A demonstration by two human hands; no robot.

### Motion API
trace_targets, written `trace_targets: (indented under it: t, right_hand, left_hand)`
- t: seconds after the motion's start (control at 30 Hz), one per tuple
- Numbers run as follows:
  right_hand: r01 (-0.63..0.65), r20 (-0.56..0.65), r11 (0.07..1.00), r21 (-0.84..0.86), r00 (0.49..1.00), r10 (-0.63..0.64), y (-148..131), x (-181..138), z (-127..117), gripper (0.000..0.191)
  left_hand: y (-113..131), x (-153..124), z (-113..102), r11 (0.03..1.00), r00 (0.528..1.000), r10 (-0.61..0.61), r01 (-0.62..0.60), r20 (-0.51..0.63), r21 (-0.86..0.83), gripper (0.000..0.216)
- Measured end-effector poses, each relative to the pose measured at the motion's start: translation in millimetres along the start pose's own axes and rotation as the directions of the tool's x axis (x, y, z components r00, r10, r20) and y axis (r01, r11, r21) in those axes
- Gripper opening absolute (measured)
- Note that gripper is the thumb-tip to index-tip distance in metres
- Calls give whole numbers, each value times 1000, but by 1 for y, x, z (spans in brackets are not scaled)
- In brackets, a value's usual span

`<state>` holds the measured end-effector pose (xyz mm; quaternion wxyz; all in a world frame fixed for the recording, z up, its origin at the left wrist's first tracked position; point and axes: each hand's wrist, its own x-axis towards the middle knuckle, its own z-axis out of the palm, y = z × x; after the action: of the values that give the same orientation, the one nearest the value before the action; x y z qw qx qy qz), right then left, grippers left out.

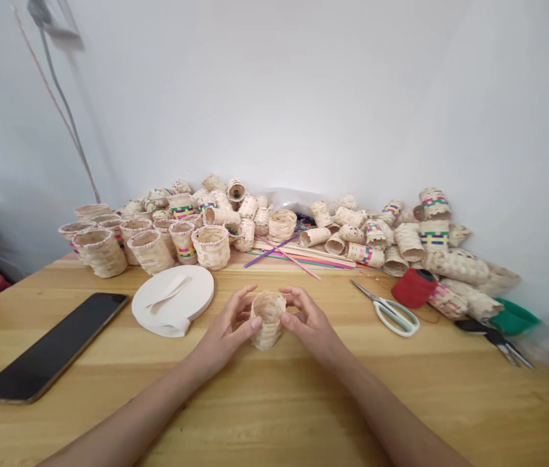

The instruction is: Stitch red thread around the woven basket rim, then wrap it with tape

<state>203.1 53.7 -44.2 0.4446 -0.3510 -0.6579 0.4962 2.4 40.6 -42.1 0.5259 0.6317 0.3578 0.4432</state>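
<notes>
A small woven basket (pixel 268 320) of pale strips stands on the wooden table (pixel 274 402) in front of me. My left hand (pixel 228 329) grips its left side, thumb against the wall and fingers curled toward the rim. My right hand (pixel 309 322) holds its right side the same way, with fingers bent around the rim. The basket's mouth faces up and slightly toward me.
A heap of woven baskets (pixel 274 224) runs along the wall. Coloured strips (pixel 298 254) lie before it. A white tape roll (pixel 173 299) and a dark phone (pixel 53 347) sit to the left. White scissors (pixel 391 311), a red thread spool (pixel 414 287) and dark scissors (pixel 498 337) are to the right.
</notes>
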Motion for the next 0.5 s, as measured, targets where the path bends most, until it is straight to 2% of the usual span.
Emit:
trace_targets:
  t: [0.17,0.27,0.5]
  right_hand:
    - [17,-21,998,-58,1000,-18,0,0,-1,43]
    - [39,-6,997,-68,999,-40,1,0,-2,42]
    - [34,-1,996,-84,999,-34,0,2,-3,42]
  left_hand:
    - [0,1,-1,995,998,43,-38,-46,92,52]
    - [4,1,0,988,998,66,-62,-22,143,46]
    - [7,3,1,988,997,72,-70,-12,137,42]
